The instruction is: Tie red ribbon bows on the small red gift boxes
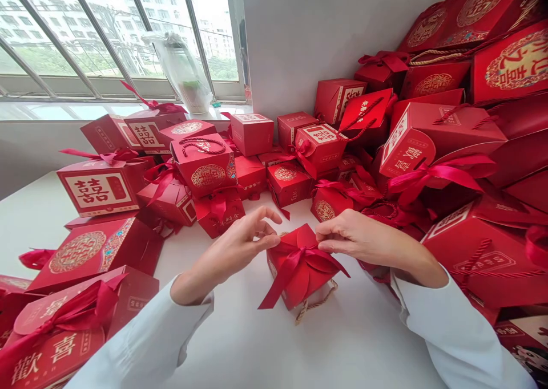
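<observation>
A small red gift box (306, 286) with overlapping petal flaps stands on the white table in front of me. A red ribbon (303, 258) is tied in a bow on its top, its tails hanging over the sides. My left hand (244, 240) is at the bow's left loop, thumb against the ribbon and index finger raised in a curve. At the right loop, the thumb and fingers of my right hand (355, 238) are pinched together on the ribbon. A twisted beige cord handle (319, 302) hangs out at the box's near lower side. The fingertips partly hide the loops.
Many red gift boxes surround the white table (240, 332): a stack on the left (98, 246), a cluster behind (214, 161), and a tall pile on the right (488, 246). On the windowsill stands a plastic-wrapped cup (188, 75) by the barred window.
</observation>
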Action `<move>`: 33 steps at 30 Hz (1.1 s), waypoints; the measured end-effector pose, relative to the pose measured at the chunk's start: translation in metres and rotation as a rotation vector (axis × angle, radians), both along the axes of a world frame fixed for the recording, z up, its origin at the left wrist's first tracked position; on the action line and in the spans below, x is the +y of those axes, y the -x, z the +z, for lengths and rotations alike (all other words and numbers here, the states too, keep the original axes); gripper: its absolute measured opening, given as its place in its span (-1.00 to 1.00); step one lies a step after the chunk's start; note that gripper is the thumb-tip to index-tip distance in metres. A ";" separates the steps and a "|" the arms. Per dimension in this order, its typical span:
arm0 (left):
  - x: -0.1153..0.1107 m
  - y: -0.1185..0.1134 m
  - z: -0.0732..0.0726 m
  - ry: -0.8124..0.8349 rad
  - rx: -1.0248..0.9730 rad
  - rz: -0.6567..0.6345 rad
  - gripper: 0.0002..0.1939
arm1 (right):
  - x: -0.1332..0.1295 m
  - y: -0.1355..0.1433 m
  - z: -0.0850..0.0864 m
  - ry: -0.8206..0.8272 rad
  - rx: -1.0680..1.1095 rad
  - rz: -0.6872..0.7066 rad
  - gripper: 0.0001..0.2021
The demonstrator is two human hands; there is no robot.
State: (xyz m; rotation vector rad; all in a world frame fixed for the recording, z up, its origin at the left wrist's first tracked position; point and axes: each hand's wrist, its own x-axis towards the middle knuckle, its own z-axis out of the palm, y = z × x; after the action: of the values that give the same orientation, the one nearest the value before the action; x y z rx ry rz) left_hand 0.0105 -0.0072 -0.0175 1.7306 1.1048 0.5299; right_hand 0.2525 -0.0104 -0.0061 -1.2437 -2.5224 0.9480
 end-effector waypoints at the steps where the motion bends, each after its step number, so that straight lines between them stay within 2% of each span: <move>1: 0.001 0.001 -0.001 0.024 -0.025 -0.007 -0.79 | 0.000 0.000 0.000 -0.004 -0.003 -0.001 -0.79; 7: 0.006 0.001 -0.004 0.111 -0.064 -0.010 -0.72 | 0.000 0.000 -0.001 -0.016 -0.046 -0.051 -0.75; 10: 0.004 0.000 0.000 0.034 0.001 -0.003 -0.70 | -0.001 -0.001 0.003 0.018 -0.013 -0.089 -0.77; 15: -0.001 0.002 0.006 -0.125 0.190 -0.073 -0.71 | -0.003 0.000 0.010 0.098 0.037 -0.124 -0.83; 21: -0.010 -0.002 0.004 -0.271 0.372 -0.101 -0.79 | 0.000 0.001 0.001 0.073 0.069 -0.122 -0.85; 25: -0.011 -0.003 0.004 -0.273 0.366 -0.119 -0.79 | 0.001 0.000 -0.005 0.028 0.094 -0.143 -0.90; 33: -0.008 0.001 0.005 -0.251 0.358 -0.134 -0.74 | 0.001 0.003 -0.003 -0.008 0.131 -0.138 -0.90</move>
State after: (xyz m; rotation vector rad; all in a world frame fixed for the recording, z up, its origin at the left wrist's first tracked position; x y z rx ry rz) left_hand 0.0097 -0.0155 -0.0128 2.1621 1.1955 0.2895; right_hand 0.2500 -0.0098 -0.0095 -1.2897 -2.3060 0.9533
